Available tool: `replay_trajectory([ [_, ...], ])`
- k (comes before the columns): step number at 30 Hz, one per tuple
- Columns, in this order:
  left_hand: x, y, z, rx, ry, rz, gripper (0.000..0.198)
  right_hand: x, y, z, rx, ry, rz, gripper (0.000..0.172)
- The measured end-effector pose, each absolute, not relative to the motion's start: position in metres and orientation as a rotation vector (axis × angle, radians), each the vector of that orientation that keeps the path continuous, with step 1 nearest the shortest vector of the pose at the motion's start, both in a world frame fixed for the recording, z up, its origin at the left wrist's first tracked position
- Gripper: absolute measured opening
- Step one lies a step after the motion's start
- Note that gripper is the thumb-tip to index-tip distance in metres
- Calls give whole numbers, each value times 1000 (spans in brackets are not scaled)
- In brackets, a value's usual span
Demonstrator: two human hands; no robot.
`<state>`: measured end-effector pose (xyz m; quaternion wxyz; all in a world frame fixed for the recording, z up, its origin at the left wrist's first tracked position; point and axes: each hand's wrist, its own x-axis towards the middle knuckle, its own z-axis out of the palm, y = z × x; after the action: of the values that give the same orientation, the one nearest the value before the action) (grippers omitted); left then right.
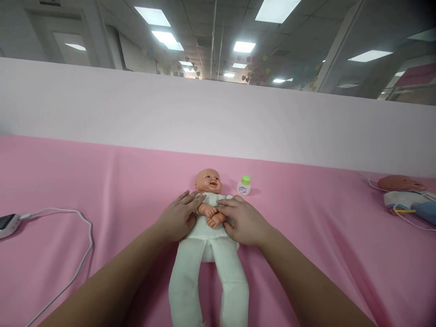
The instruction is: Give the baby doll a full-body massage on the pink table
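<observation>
A baby doll (211, 231) with a hard plastic head and a white cloth body lies face up on the pink sheet, its legs toward me. Its two plastic hands (213, 214) cross over its belly. From the left side, my left hand (180, 215) wraps the doll's upper arm, fingers reaching up to its shoulder and chest. On the other side my right hand (243, 220) holds the other arm, fingertips near the crossed doll hands and thumb lower down. Beside the doll's head stands a small clear bottle (244, 187) with a green cap.
Pink sheeting (136, 181) covers the surface, with a low white wall (204, 118) behind it. At the left edge a white device (8, 225) trails a white cable (89, 231). A second doll (402, 183) with white and blue cloth and thin tubing lies far right.
</observation>
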<state>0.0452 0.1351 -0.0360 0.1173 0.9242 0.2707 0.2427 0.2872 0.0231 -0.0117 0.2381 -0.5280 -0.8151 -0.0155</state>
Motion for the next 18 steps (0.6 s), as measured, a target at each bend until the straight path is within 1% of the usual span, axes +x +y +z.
replay_trajectory([
  [3,47,133,-36,2506,939,795,70,290,27,-15,-1386,-2137,3,43],
  [5,47,134,-37,2282,1017,889,67,295,29,-18,-1358,-1992,117,40],
  [7,45,138,-38,2047,1091,958,59,303,33,-24,-1389,-1757,242,38],
  [8,44,141,-39,1940,1133,981,52,308,35,-27,-1415,-1628,290,41],
  [10,41,151,-44,1742,1205,1038,38,321,40,-34,-1451,-1382,343,51],
  [12,37,162,-48,1528,1227,1097,31,335,47,-41,-1477,-1179,396,61],
  [13,36,167,-50,1406,1220,1118,31,342,50,-45,-1500,-1084,430,63],
  [16,32,180,-54,1070,1197,1131,28,364,60,-57,-1590,-816,548,64],
  [18,32,185,-54,947,1190,1137,26,376,64,-65,-1635,-686,645,60],
])
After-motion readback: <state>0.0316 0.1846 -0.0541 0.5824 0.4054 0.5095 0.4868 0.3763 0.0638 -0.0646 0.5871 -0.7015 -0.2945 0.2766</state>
